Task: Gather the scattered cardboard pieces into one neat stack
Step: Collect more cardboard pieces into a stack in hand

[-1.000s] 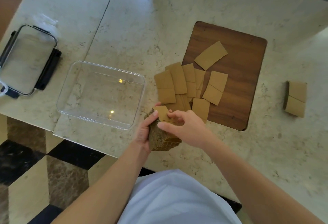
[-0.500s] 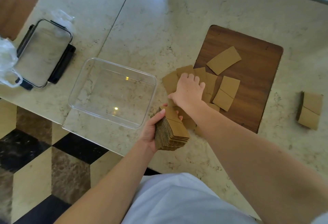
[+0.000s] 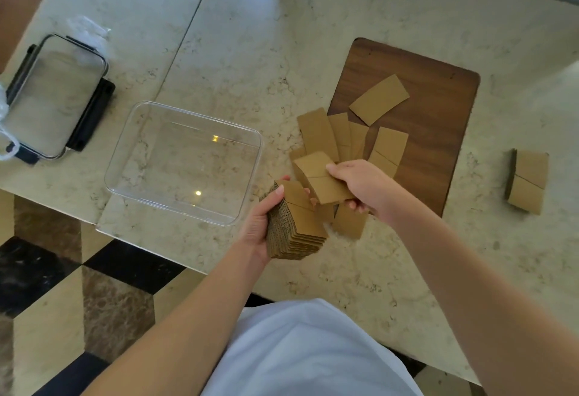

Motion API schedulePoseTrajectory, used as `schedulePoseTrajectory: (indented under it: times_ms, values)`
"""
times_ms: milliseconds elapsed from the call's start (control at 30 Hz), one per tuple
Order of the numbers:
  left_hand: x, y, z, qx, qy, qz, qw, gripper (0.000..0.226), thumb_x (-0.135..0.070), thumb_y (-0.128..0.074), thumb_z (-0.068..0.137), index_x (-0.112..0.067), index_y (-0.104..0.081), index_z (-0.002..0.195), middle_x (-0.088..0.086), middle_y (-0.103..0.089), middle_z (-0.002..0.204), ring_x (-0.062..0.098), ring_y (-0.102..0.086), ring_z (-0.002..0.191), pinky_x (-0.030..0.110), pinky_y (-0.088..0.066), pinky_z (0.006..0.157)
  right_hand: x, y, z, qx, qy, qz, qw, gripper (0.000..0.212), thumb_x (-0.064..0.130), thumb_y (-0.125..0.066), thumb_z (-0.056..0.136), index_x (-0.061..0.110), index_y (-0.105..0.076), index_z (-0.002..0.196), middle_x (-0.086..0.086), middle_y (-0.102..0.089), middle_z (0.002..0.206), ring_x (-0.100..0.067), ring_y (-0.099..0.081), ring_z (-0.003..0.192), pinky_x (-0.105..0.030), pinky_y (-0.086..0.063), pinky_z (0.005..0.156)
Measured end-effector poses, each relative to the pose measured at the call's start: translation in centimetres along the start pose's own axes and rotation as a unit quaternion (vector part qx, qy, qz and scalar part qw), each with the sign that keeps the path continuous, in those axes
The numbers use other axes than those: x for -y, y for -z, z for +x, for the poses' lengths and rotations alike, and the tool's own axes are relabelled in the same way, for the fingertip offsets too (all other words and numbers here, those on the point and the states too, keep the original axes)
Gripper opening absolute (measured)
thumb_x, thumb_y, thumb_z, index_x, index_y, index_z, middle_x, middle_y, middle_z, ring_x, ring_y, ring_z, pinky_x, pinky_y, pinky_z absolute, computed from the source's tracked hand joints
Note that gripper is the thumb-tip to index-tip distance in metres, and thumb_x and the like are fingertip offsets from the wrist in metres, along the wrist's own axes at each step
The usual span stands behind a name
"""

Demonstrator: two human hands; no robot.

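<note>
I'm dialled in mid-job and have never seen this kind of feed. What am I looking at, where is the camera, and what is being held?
There is no machine here: these are a person's two bare hands, filmed by a camera on their head looking down at a marble counter. The left hand grips a thick stack of cardboard pieces. The right hand pinches a single piece just beside the stack. More loose pieces lie across the edge of a wooden board. A small pile sits apart on the right. A clear tub and its lid lie to the left.

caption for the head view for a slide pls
Left hand holds the cardboard stack while the right hand brings one piece from the scattered pile.
</note>
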State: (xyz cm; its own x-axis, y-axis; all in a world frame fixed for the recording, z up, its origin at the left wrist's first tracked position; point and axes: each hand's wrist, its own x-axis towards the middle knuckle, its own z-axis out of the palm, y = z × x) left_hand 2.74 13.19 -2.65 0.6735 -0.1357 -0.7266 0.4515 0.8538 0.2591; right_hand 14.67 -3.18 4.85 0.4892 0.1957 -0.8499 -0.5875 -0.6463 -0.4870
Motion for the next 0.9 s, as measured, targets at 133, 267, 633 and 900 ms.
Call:
schedulePoseTrajectory:
  times_ms: [133,267,633,900]
  values:
    - [-0.2,-1.1,0.6,-0.013,-0.001,0.035,0.999,0.024,-0.028,-0.077,0.08,-0.024,-0.083,0.103,0.018,-0.079,0.104,0.034,-0.077,0.086,0.048,-0.064,0.069,-1.2,-2.5,-1.3,0.082,-0.024,-0.124,0.989,0.043,0.051,-0.035,0.108,0.018,-0.057,0.094,-0.002,-0.048,0.057,-0.015,-0.039,0.043,-0.022,-0.031,0.042]
    - [-0.2,-1.4,0.5,-0.003,0.0,0.063,0.998,0.039,-0.026,-0.078,0.08,-0.023,-0.074,0.118,0.018,-0.077,0.108,0.034,-0.076,0.09,0.05,-0.064,0.072,-1.5,-2.7,-1.0,0.077,0.036,-0.257,0.963,0.056,0.052,-0.024,0.109,0.014,-0.063,0.125,-0.01,-0.069,0.098,-0.022,-0.063,0.079,-0.031,-0.048,0.07]
    - [-1.5,-1.2,0.1,0.043,-0.021,0.03,0.998,0.06,-0.031,-0.101,0.056,-0.02,-0.078,0.11,0.019,-0.075,0.111,0.033,-0.075,0.092,0.048,-0.063,0.073,-0.5,-0.3,3.3,-0.118,0.09,-0.156,0.976,0.074,0.087,-0.055,0.074,0.018,-0.06,0.099,0.004,-0.068,0.087,-0.012,-0.065,0.074,-0.028,-0.05,0.057]
    - [-1.1,-1.6,-0.1,-0.005,-0.01,0.018,1.0,0.021,-0.029,-0.073,0.085,-0.02,-0.083,0.1,0.017,-0.077,0.106,0.031,-0.077,0.089,0.047,-0.064,0.072,2.6,-2.9,8.5,-0.315,0.121,-0.385,0.859,0.1,0.074,-0.069,0.073,0.005,-0.044,0.14,-0.015,-0.052,0.139,-0.036,-0.048,0.13,-0.049,-0.041,0.103]
